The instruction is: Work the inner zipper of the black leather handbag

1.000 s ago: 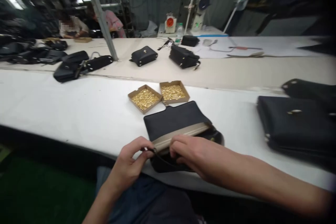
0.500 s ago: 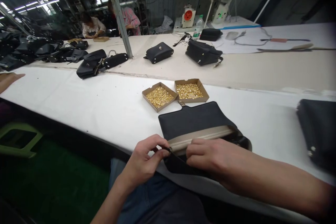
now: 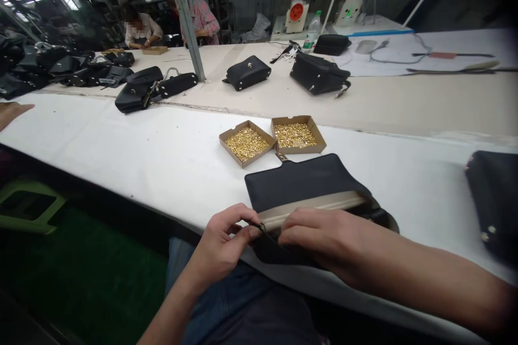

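From the head camera, the left hand (image 3: 220, 242) is pinching a small metal piece at the corner of the black bag (image 3: 301, 186), lying at the white table (image 3: 121, 151) edge. The right hand (image 3: 319, 234) is pressing flat on the bag's beige edge, grasping nothing. At 12 o'clock, two boxes of gold studs (image 3: 272, 139) are sitting just beside the bag; they are not blocking anything.

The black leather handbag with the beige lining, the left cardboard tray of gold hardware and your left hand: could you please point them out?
Black leather handbag (image 3: 301, 183), head view, open flap.
Left cardboard tray (image 3: 225, 140), head view, near-left rim.
Left hand (image 3: 220, 245), head view, back of hand.
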Tool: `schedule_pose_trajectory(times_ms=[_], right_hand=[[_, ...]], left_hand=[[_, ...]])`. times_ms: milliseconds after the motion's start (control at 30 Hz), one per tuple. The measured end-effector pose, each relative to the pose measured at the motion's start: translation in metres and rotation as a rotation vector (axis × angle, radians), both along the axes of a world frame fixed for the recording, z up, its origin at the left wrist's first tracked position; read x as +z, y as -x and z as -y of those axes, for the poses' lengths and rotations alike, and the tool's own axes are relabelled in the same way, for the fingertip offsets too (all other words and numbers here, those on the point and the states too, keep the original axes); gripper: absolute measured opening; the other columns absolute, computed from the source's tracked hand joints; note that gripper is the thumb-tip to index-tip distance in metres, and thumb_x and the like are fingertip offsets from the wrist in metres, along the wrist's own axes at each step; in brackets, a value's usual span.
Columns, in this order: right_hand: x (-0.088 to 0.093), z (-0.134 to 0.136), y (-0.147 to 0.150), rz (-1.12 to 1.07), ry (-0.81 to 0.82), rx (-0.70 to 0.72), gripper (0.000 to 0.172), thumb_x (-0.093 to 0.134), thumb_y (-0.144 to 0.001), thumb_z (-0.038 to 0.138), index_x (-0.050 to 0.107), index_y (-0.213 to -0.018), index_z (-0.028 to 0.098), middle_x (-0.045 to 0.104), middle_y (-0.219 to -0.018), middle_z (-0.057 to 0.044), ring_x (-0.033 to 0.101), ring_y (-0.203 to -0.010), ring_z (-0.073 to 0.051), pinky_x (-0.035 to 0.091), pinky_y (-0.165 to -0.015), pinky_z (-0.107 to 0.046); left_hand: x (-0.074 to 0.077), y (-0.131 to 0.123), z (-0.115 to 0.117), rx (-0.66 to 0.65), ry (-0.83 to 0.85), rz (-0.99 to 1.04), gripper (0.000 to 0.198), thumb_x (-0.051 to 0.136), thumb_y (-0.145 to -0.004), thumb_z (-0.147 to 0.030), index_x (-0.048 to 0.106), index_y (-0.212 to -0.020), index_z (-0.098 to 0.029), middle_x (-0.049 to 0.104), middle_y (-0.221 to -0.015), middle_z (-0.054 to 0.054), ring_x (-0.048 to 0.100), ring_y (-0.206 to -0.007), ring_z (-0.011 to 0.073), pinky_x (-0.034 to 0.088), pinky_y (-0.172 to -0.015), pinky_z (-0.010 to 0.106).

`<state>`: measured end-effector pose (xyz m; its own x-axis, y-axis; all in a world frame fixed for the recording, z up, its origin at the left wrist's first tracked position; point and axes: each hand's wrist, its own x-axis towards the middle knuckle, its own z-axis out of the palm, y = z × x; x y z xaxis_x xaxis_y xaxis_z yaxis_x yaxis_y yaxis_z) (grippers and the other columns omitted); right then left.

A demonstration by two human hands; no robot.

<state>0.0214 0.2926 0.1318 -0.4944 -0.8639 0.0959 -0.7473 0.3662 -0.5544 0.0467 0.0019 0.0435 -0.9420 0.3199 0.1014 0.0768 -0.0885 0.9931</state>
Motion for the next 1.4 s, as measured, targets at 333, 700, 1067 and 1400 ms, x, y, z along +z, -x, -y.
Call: schedule_pose_trajectory(times_ms=[333, 700, 1067, 1400], right_hand=[[0.006, -0.001, -0.018, -0.266, -0.159, -0.069, 0.018, 0.069, -0.097, 0.005, 0.064, -0.098, 0.022, 0.069, -0.102, -0.004, 0.061, -0.08, -0.02, 0.039, -0.061, -0.037], [-0.004, 0.001, 0.012, -0.298, 0.027, 0.184, 0.033, 0.044, -0.126, 0.017, 0.075, -0.113, 0.015, 0.072, -0.12, -0.01, 0.064, -0.104, -0.021, 0.051, -0.083, -0.033], [-0.009, 0.007, 0.005, -0.193, 0.3, 0.037, 0.032, 0.037, -0.13, 0.023, 0.068, -0.13, 0.014, 0.079, -0.121, -0.009, 0.076, -0.102, -0.02, 0.06, -0.092, -0.029], [-0.016, 0.007, 0.002, -0.355, 0.3, 0.046, 0.027, 0.047, -0.125, 0.016, 0.074, -0.124, 0.019, 0.081, -0.123, -0.012, 0.078, -0.106, -0.021, 0.063, -0.093, -0.029]], left_hand=[[-0.004, 0.004, -0.005, -0.003, -0.044, -0.034, 0.006, 0.081, -0.114, -0.029, 0.082, -0.112, -0.023, 0.068, -0.101, 0.003, 0.068, -0.088, 0.0124, 0.058, -0.079, 0.02], [-0.014, -0.006, -0.021, -0.038, -0.259, 0.084, 0.008, 0.083, -0.112, -0.028, 0.082, -0.11, -0.02, 0.059, -0.098, 0.002, 0.065, -0.08, 0.0109, 0.065, -0.068, 0.019], [-0.013, -0.002, -0.026, -0.025, -0.269, 0.115, 0.013, 0.088, -0.109, -0.032, 0.084, -0.106, -0.019, 0.057, -0.097, 0.001, 0.063, -0.076, 0.0091, 0.061, -0.064, 0.017], [-0.004, -0.003, -0.024, -0.063, -0.209, 0.1, 0.02, 0.089, -0.108, -0.038, 0.087, -0.105, -0.018, 0.058, -0.101, 0.002, 0.064, -0.073, 0.0081, 0.059, -0.062, 0.018]])
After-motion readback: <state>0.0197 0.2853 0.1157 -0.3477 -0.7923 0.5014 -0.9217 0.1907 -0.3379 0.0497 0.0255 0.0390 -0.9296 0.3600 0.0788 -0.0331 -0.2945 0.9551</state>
